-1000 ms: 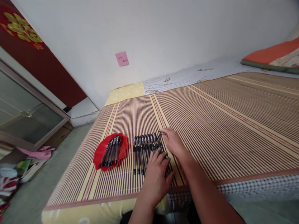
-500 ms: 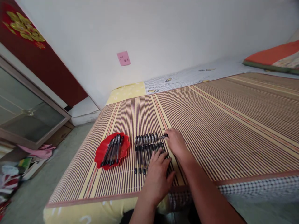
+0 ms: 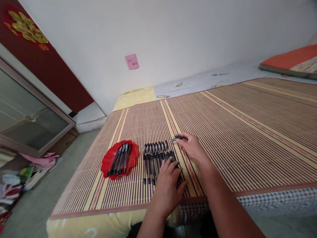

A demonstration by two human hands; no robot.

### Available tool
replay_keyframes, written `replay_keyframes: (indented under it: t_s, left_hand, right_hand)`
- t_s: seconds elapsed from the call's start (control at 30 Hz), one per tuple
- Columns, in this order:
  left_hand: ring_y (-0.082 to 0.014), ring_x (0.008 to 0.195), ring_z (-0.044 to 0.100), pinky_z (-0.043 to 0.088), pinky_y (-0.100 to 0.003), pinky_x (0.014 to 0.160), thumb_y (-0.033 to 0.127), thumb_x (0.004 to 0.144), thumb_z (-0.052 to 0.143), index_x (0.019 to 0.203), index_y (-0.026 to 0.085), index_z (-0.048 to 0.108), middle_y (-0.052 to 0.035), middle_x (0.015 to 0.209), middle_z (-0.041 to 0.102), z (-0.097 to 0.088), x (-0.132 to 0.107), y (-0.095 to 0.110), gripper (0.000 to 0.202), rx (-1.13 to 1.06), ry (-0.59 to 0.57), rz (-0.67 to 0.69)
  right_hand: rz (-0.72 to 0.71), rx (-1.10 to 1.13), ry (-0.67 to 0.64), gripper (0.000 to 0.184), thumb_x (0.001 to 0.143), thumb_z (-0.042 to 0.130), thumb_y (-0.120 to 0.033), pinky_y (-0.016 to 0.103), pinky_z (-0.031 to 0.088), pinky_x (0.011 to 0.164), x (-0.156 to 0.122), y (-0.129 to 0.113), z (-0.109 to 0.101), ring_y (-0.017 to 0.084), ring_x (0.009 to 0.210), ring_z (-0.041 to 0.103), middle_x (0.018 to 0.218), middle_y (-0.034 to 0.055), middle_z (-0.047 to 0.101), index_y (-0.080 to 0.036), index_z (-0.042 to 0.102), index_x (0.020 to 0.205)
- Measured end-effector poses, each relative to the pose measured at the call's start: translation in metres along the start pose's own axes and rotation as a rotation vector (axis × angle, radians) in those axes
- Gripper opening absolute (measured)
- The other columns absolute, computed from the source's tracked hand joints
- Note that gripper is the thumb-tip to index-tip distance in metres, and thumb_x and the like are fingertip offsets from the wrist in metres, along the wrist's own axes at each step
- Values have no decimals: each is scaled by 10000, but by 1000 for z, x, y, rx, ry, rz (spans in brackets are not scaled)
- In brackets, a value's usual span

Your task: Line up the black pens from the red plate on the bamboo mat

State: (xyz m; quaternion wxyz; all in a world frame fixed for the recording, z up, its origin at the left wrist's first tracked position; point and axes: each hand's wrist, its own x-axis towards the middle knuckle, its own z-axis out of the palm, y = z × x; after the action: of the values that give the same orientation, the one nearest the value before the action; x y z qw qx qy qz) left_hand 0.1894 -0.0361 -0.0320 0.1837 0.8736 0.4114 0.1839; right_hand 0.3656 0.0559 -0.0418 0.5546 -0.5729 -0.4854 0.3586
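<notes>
Striped mat (image 3: 223, 138), translucent black-ended pens (image 3: 148, 165) (left hand (image 3: 169, 181) spread atop), right hand (image 3: 192, 144) tight around cap (image 3: 176, 138).

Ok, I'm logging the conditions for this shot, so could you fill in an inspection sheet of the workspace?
Surface: striped slatted mat, over patterned sheets.
Job's things: row of pens side by side on the mat; red scalloped dish to its left, with more pens in it.
Clutter: pink cloth and other items on the floor, left; folded orange fabric, far right.
Left hand: spread over the row's right part.
Right hand: fingers pinching a pen cap beyond the row's right end.
Cables: nothing seen.
Surroundings: white wall with a pink note.
</notes>
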Motion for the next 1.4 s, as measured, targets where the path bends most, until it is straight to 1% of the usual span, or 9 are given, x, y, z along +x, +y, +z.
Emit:
replay_keyframes:
  t_s: [0.2, 0.27, 0.37, 0.53, 0.7, 0.87, 1.07, 1.23, 1.4]
  left_hand:
    - [-304, 1454, 332, 234, -580, 1224, 213, 865, 653, 1237, 176, 636, -90, 1431, 553, -2, 0, 1, 375, -5, -10, -7]
    - [-310, 1454, 331, 237, -584, 1220, 214, 867, 648, 1236, 171, 637, -96, 1429, 554, -2, 0, 1, 371, -1, -14, -3]
    - [-309, 1454, 334, 244, -586, 1217, 212, 863, 653, 1237, 178, 633, -99, 1427, 555, 0, 0, 0, 376, -2, -6, 7]
    - [-301, 1455, 331, 237, -573, 1224, 226, 863, 665, 1243, 181, 634, -92, 1428, 554, 1, 0, -1, 384, 2, -7, 1]
    - [-305, 1454, 331, 230, -570, 1229, 221, 866, 660, 1242, 179, 639, -82, 1434, 552, 0, 0, 0, 379, 1, -14, -8]
    - [-306, 1454, 331, 237, -568, 1225, 219, 861, 661, 1244, 182, 639, -88, 1433, 551, 1, 0, 0, 386, -4, -15, -9]
    - [-307, 1451, 336, 241, -574, 1220, 216, 857, 665, 1232, 186, 643, -91, 1430, 551, 1, 0, -1, 377, -7, -8, -8]
    - [-301, 1456, 327, 235, -559, 1226, 215, 866, 656, 1231, 170, 644, -101, 1428, 550, 1, -1, -1, 369, -9, -16, -9]
    - [-320, 1453, 328, 244, -569, 1221, 216, 871, 643, 1230, 163, 643, -112, 1427, 547, 1, 0, -1, 363, -8, -19, -5]
  right_hand:
    - [142, 226, 27, 313, 773, 641, -282, 257, 527, 616, 1, 2, 1, 174, 704, 689, 807, 85, 735, -108, 692, 1027]
    - [97, 154, 32, 346, 788, 631, -304, 261, 513, 610, 2, 4, -1, 175, 706, 677, 840, 89, 741, -111, 708, 1064]
    - [-10, -118, 52, 338, 820, 595, -285, 282, 506, 684, 2, 6, -4, 197, 805, 678, 926, 105, 752, -125, 730, 1085]
    - [-37, -548, -3, 338, 758, 625, -167, 264, 446, 654, 0, 7, 1, 181, 710, 636, 800, 71, 722, -111, 705, 1082]
    - [-63, -613, 37, 273, 797, 635, -157, 266, 433, 679, 0, 7, 9, 189, 752, 645, 849, 80, 723, -125, 686, 1063]
    - [-70, -658, 65, 344, 847, 611, -122, 299, 466, 800, 0, 9, 12, 239, 929, 679, 986, 135, 738, -104, 661, 1187]
    - [-134, -627, 115, 310, 871, 539, -93, 319, 467, 920, 1, 9, 11, 246, 1034, 655, 1103, 164, 709, -78, 674, 1150]
    - [-176, -678, 58, 310, 895, 495, -93, 296, 459, 884, -3, 5, 10, 218, 987, 650, 1074, 124, 702, -135, 703, 1120]
    - [-108, -836, -55, 308, 850, 545, -66, 269, 445, 756, -8, 1, 9, 200, 904, 644, 1086, 117, 651, -173, 746, 1059]
